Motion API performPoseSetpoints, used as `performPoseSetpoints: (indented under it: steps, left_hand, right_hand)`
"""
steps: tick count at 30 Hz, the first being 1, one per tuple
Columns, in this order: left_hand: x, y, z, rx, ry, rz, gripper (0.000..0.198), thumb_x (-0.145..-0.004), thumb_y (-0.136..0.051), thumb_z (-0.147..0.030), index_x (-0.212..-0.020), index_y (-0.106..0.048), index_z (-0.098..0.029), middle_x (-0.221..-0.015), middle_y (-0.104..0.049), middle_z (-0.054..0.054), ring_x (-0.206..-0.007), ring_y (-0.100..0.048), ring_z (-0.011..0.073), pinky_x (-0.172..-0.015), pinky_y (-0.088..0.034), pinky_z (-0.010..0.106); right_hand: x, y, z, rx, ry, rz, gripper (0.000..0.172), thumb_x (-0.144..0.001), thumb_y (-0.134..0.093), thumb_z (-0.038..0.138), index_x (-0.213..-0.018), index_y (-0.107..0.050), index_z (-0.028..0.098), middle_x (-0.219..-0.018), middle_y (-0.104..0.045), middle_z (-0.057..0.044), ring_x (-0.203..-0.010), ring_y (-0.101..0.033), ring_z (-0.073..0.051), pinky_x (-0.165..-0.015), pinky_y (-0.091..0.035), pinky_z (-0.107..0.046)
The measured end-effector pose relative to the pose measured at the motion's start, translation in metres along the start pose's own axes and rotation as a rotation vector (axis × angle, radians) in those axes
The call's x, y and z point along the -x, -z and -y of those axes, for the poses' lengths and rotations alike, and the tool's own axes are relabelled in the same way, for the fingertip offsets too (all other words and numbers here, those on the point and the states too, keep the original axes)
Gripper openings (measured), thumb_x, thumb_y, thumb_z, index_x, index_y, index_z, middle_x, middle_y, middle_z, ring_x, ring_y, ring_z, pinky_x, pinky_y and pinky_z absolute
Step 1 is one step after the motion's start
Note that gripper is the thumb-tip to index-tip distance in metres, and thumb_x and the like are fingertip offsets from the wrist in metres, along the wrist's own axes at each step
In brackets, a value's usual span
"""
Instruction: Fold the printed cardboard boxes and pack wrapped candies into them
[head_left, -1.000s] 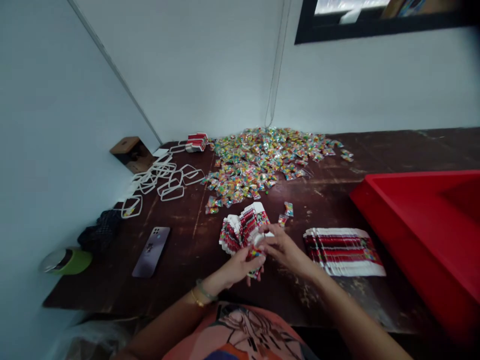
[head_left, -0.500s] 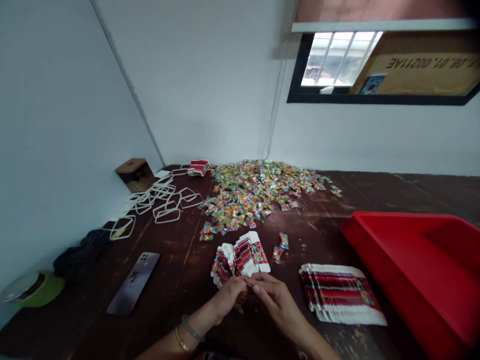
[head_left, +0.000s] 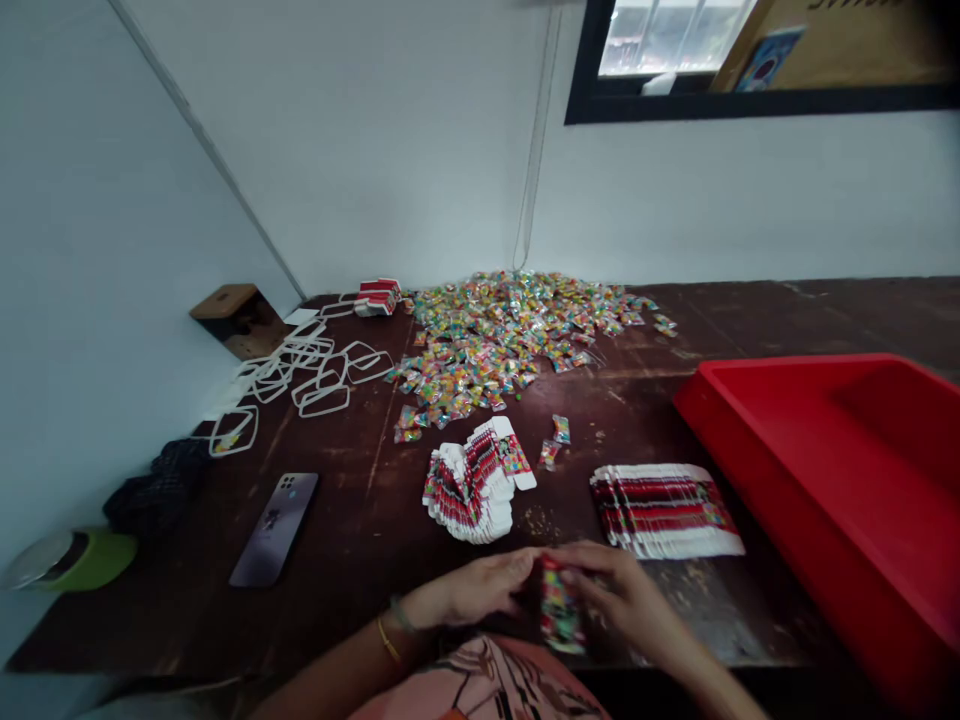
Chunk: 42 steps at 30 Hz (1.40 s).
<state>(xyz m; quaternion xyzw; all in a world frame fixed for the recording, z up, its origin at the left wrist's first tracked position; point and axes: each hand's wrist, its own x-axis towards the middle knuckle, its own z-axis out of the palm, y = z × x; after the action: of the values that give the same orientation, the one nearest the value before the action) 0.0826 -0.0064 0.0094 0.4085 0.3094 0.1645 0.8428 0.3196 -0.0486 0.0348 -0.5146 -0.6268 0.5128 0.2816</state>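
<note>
While the right hand [head_left: 619, 592] pinches the small, red, multicolour-printed cardboard carton [head_left: 561, 615] near its upper end, by the dark-brown tabletop's [head_left: 360, 565] near edge, a loose grip could drop it off the side. Left hand [head_left: 486, 586] is curled at the carton's top corner, can't tell if gripping; overhard squeezing could buckle the card, and a forward swing could scatter the fanned red-and-white cartons [head_left: 474, 490].
</note>
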Motion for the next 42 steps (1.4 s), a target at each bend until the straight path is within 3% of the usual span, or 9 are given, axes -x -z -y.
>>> performPoseSetpoints:
  steps: [5,12,15,20,23,27,30,37,42]
  left_hand:
    - [-0.005,0.021,-0.008,-0.211,-0.003,-0.157,0.043,-0.084,-0.058,-0.044,-0.118,-0.061,-0.018,-0.117,-0.061,0.011,-0.103,-0.057,0.0209,-0.088,-0.043,0.035]
    - [-0.016,0.023,-0.009,-0.082,-0.021,-0.218,0.037,-0.081,-0.061,-0.038,-0.110,-0.062,-0.014,-0.103,-0.063,0.011,-0.087,-0.061,0.0174,-0.076,-0.044,0.030]
    - [-0.008,0.028,-0.011,-0.044,-0.017,-0.234,0.038,-0.082,-0.061,-0.040,-0.109,-0.062,-0.014,-0.101,-0.064,0.011,-0.085,-0.062,0.0177,-0.074,-0.044,0.030]
    - [-0.005,0.040,-0.019,0.307,-0.032,-0.191,0.045,-0.081,-0.060,-0.044,-0.114,-0.060,-0.014,-0.106,-0.066,0.013,-0.093,-0.063,0.0222,-0.084,-0.045,0.036]
    - [-0.014,0.035,-0.018,0.402,-0.061,-0.291,0.036,-0.068,-0.068,-0.028,-0.100,-0.065,-0.013,-0.089,-0.069,0.009,-0.080,-0.064,0.0185,-0.078,-0.046,0.032]
    - [-0.020,0.017,-0.008,0.122,0.065,-0.325,0.017,-0.057,-0.061,-0.018,-0.072,-0.065,-0.011,-0.056,-0.063,0.002,-0.056,-0.058,0.0141,-0.060,-0.043,0.026]
    - [-0.018,0.008,-0.006,0.085,0.117,-0.300,0.018,-0.058,-0.058,-0.024,-0.069,-0.063,-0.011,-0.052,-0.061,0.003,-0.050,-0.056,0.0141,-0.054,-0.042,0.026]
    - [-0.017,0.004,-0.013,0.121,0.065,-0.334,0.024,-0.053,-0.054,-0.022,-0.073,-0.061,-0.011,-0.046,-0.058,0.002,-0.040,-0.052,0.0129,-0.043,-0.040,0.024]
    - [-0.014,0.000,-0.017,0.173,-0.016,-0.301,0.053,-0.052,-0.057,-0.015,-0.105,-0.059,-0.013,-0.053,-0.061,-0.002,-0.039,-0.053,0.0124,-0.042,-0.041,0.023]
  right_hand:
    - [0.049,0.063,-0.015,0.169,-0.243,0.307,0.020,-0.078,-0.069,0.031,-0.096,-0.076,0.025,-0.089,-0.074,-0.008,-0.077,-0.067,-0.023,-0.069,-0.051,-0.030]
    - [-0.126,0.017,-0.022,0.690,0.277,-0.030,0.037,-0.085,-0.058,0.023,-0.122,-0.061,0.019,-0.122,-0.063,-0.011,-0.109,-0.056,-0.026,-0.093,-0.042,-0.041]
    - [-0.158,0.003,-0.026,0.797,0.342,-0.016,0.024,-0.086,-0.056,0.018,-0.107,-0.068,0.017,-0.111,-0.069,-0.011,-0.098,-0.059,-0.025,-0.089,-0.042,-0.042]
    - [-0.101,-0.014,-0.010,0.769,0.461,-0.052,0.023,-0.092,-0.050,0.020,-0.106,-0.068,0.021,-0.107,-0.068,-0.009,-0.096,-0.055,-0.024,-0.088,-0.038,-0.042]
    - [-0.070,-0.028,0.006,0.627,0.579,0.012,0.021,-0.090,-0.055,0.028,-0.109,-0.066,0.027,-0.109,-0.067,-0.006,-0.100,-0.054,-0.023,-0.091,-0.039,-0.041]
    - [-0.077,-0.037,0.010,0.490,0.452,-0.183,0.019,-0.089,-0.056,0.027,-0.106,-0.065,0.023,-0.118,-0.061,-0.011,-0.106,-0.052,-0.026,-0.092,-0.042,-0.045]
    - [-0.089,-0.041,0.003,0.363,0.390,-0.141,0.009,-0.086,-0.059,0.027,-0.089,-0.065,0.021,-0.124,-0.057,-0.011,-0.113,-0.052,-0.026,-0.093,-0.045,-0.043]
    - [-0.079,-0.053,-0.007,0.521,0.472,-0.370,0.018,-0.086,-0.060,0.030,-0.103,-0.065,0.028,-0.134,-0.052,-0.008,-0.125,-0.043,-0.031,-0.098,-0.041,-0.052]
    - [-0.075,-0.053,-0.004,0.604,0.611,-0.468,0.013,-0.085,-0.059,0.024,-0.096,-0.066,0.027,-0.131,-0.054,-0.006,-0.125,-0.042,-0.030,-0.098,-0.040,-0.049]
